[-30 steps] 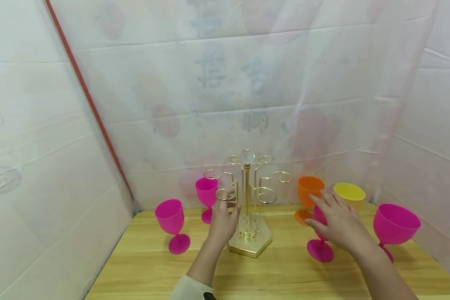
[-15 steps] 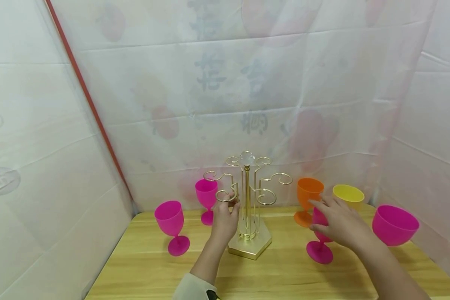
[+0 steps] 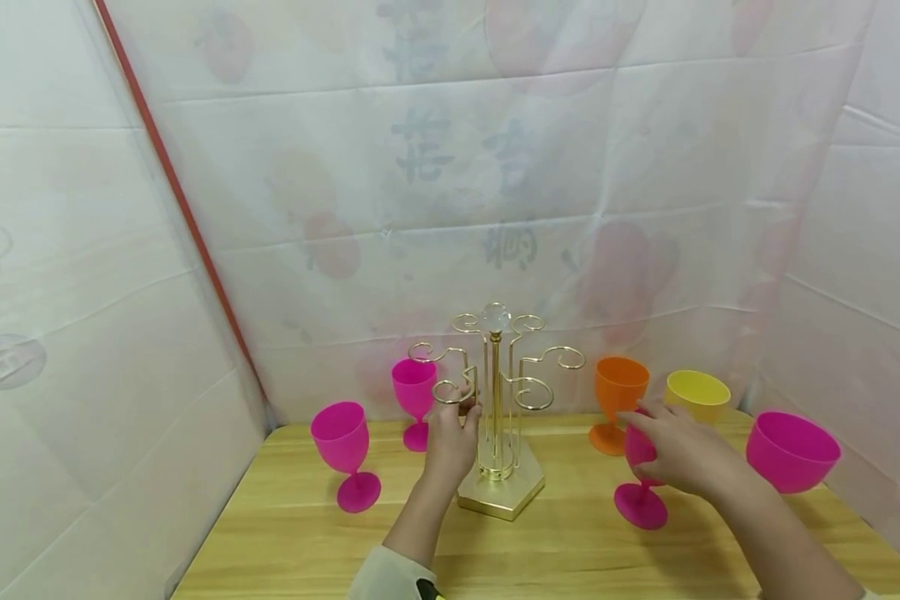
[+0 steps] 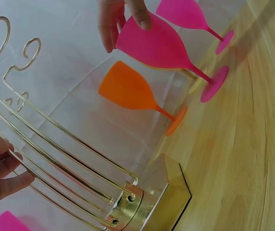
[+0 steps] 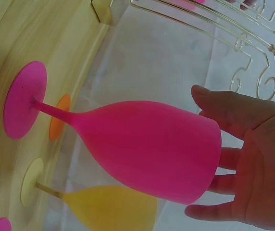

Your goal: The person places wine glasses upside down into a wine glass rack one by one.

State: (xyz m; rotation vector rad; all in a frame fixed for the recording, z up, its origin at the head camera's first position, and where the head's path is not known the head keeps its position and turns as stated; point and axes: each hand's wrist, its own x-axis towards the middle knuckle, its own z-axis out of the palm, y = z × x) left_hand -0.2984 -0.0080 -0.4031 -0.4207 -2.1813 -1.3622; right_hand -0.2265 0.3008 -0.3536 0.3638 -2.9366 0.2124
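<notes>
A gold wire cup rack (image 3: pixel 499 492) with curled arms and a clear ball on top stands mid-table. My left hand (image 3: pixel 452 437) grips one of its upright wires; the left wrist view shows the fingers (image 4: pixel 13 183) curled there. My right hand (image 3: pixel 686 450) is around the upper bowl of a pink goblet (image 5: pixel 147 144), thumb on one side and fingers on the other. The goblet stands upright with its foot (image 3: pixel 641 506) on the table. Just behind it are an orange goblet (image 3: pixel 621 385) and a yellow goblet (image 3: pixel 697 388), the latter partly hidden by the right hand.
Another pink goblet (image 3: pixel 792 454) stands at the far right, its stem behind the right forearm. Two more pink goblets, a front one (image 3: pixel 341 437) and a rear one (image 3: pixel 415 387), are left of the rack. White printed cloth (image 3: pixel 330 208) surrounds the wooden table (image 3: pixel 292 550).
My right hand has come lower around the pink goblet's bowl, and its spread fingers have drawn in. The left hand stays on the rack, and the goblets have not moved.
</notes>
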